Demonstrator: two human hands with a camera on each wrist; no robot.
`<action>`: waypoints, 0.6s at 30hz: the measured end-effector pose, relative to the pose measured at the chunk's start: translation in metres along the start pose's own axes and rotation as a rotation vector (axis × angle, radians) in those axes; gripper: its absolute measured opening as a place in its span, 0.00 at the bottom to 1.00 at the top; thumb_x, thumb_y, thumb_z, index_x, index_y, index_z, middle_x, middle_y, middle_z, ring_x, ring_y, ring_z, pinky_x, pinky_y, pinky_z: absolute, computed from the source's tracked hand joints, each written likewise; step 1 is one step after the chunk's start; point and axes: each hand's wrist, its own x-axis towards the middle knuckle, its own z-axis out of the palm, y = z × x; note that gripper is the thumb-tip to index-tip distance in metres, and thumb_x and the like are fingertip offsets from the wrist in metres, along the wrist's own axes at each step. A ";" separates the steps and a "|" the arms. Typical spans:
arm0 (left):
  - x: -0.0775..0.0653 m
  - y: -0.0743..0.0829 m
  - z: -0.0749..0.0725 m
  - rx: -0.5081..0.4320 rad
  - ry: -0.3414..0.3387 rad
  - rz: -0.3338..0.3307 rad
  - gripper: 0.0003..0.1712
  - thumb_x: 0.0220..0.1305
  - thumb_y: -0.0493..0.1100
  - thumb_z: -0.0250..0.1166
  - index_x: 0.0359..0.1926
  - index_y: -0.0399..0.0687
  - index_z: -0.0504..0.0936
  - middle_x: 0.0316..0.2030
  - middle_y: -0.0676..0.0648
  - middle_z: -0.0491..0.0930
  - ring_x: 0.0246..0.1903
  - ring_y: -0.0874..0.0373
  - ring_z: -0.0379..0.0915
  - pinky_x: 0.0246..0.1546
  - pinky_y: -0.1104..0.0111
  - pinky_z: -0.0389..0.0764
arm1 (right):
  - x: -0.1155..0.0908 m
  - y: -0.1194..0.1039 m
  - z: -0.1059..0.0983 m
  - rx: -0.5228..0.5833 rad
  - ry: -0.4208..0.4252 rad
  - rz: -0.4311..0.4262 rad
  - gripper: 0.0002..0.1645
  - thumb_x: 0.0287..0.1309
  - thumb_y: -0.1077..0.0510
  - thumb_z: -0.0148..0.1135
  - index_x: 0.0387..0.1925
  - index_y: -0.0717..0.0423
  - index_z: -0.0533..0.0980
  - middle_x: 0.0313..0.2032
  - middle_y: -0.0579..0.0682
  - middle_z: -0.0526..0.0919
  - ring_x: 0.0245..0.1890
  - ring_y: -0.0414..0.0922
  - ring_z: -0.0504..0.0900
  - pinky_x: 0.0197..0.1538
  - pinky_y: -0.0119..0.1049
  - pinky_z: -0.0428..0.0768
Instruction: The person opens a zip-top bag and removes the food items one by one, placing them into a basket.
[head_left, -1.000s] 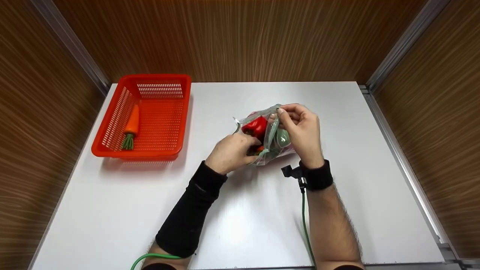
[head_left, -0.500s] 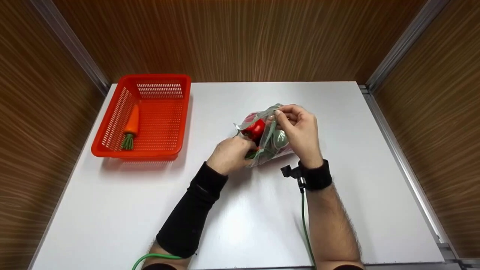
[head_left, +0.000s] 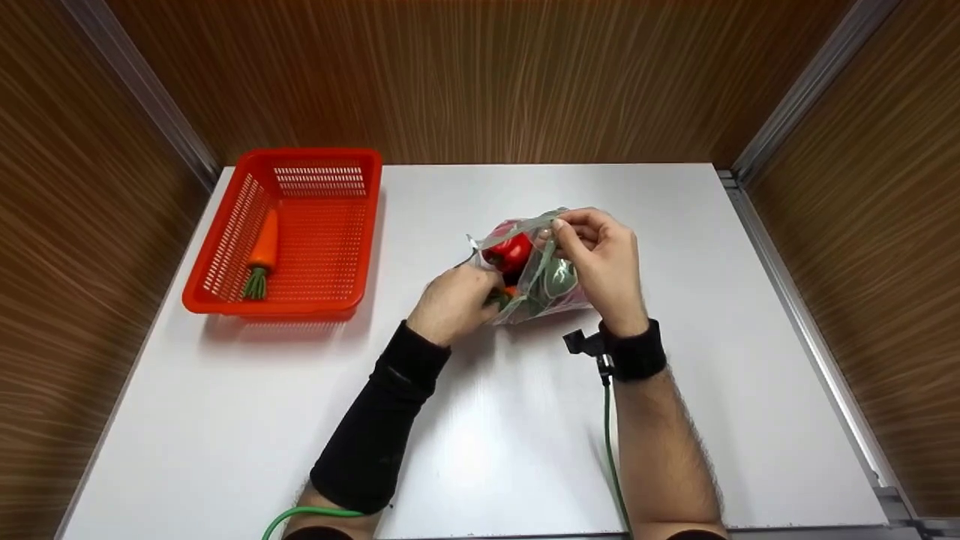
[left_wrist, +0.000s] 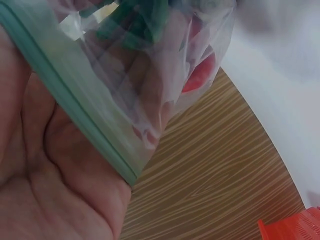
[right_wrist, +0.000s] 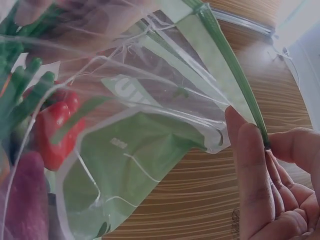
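A clear zip bag (head_left: 559, 281) with a green seal strip lies mid-table with its mouth apart. My right hand (head_left: 604, 259) pinches the bag's rim between thumb and fingers. Inside the mouth, my left hand (head_left: 457, 300) has its fingers round the green-topped end of a carrot (head_left: 511, 291); the fingertips are partly hidden. Green stalks (left_wrist: 145, 22) show through the plastic against its fingers in the left wrist view. A red bell pepper (head_left: 510, 253) sits in the bag behind the carrot. The right wrist view also shows a purple rounded vegetable (right_wrist: 26, 195) there.
A red perforated basket (head_left: 360, 247) stands at the table's left rear, with another carrot (head_left: 265, 244) inside. Wood-grain panels (head_left: 480, 82) bound the white table (head_left: 495, 450) at the back and sides. A green cable (head_left: 609, 442) runs from the right wrist.
My left hand has shifted slightly left at the bag's mouth, with the carrot end moving along. The bag's near lip has moved with it. My right hand keeps its pinch almost in place.
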 end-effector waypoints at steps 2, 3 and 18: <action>0.001 -0.001 -0.002 -0.006 0.016 0.004 0.06 0.77 0.40 0.80 0.46 0.41 0.94 0.44 0.41 0.95 0.46 0.43 0.93 0.52 0.45 0.95 | -0.001 -0.001 0.000 0.012 0.004 -0.010 0.08 0.81 0.66 0.71 0.52 0.69 0.89 0.39 0.47 0.98 0.37 0.37 0.97 0.45 0.33 0.97; 0.001 -0.001 -0.003 -0.008 0.029 0.008 0.07 0.77 0.41 0.79 0.46 0.41 0.94 0.43 0.41 0.94 0.46 0.43 0.92 0.52 0.46 0.95 | -0.001 -0.001 0.000 0.017 0.004 -0.014 0.08 0.81 0.66 0.71 0.52 0.68 0.89 0.39 0.48 0.98 0.38 0.37 0.97 0.45 0.33 0.97; -0.004 -0.011 -0.023 -0.012 0.184 0.023 0.13 0.78 0.37 0.72 0.58 0.40 0.94 0.54 0.40 0.96 0.57 0.40 0.93 0.63 0.47 0.95 | 0.000 0.001 -0.004 0.023 0.023 -0.026 0.08 0.82 0.65 0.71 0.52 0.69 0.88 0.38 0.47 0.98 0.38 0.38 0.98 0.46 0.34 0.97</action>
